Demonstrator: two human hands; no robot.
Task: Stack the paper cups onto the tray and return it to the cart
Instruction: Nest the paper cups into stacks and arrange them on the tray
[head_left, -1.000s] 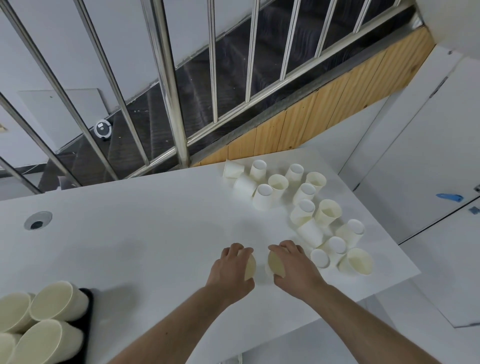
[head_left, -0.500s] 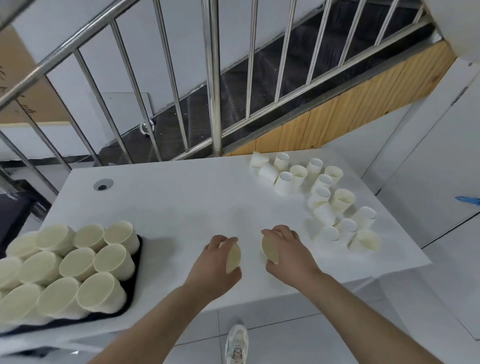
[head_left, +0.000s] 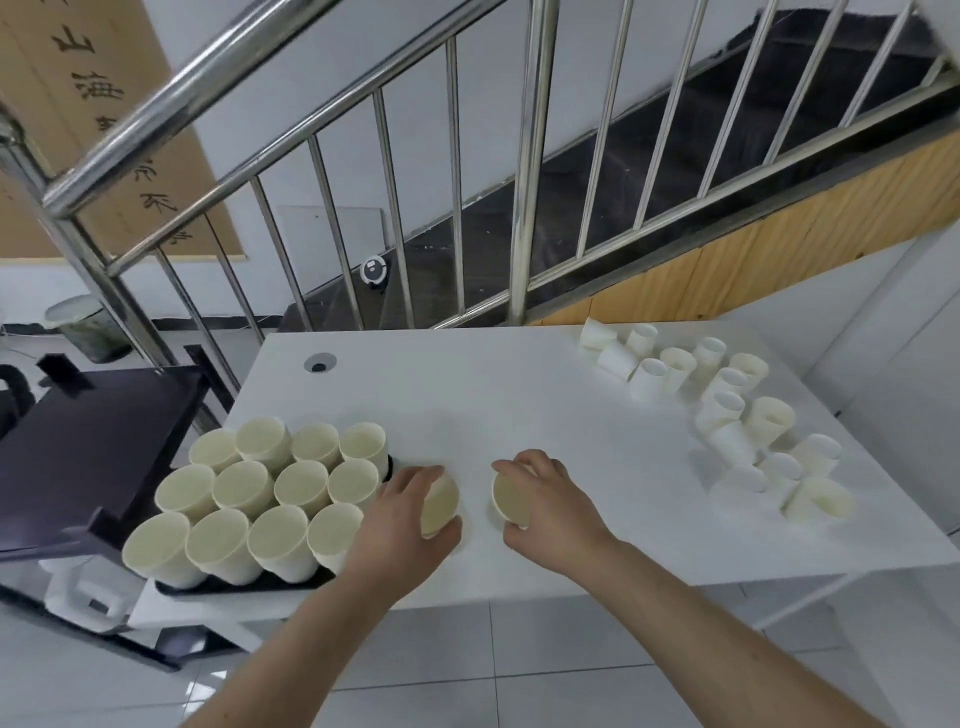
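Note:
My left hand (head_left: 402, 512) grips a cream paper cup (head_left: 440, 505) just above the white table, close to the right edge of the black tray (head_left: 244, 586). My right hand (head_left: 545, 499) grips a second paper cup (head_left: 510, 501) a little to the right. The tray carries several upright cups (head_left: 260, 493) in rows. A loose group of paper cups (head_left: 727, 410) stands and lies at the table's right side. The dark cart (head_left: 88, 447) is left of the table.
The white table (head_left: 519, 410) has a round cable hole (head_left: 319, 362) at its back left. A steel stair railing (head_left: 524, 171) rises behind the table. A white step stool (head_left: 85, 592) stands on the tiled floor under the tray's corner.
Both hands, each holding a cup, have travelled left from the loose cups toward the tray. My view has swung left, so the tray and the cart show more fully.

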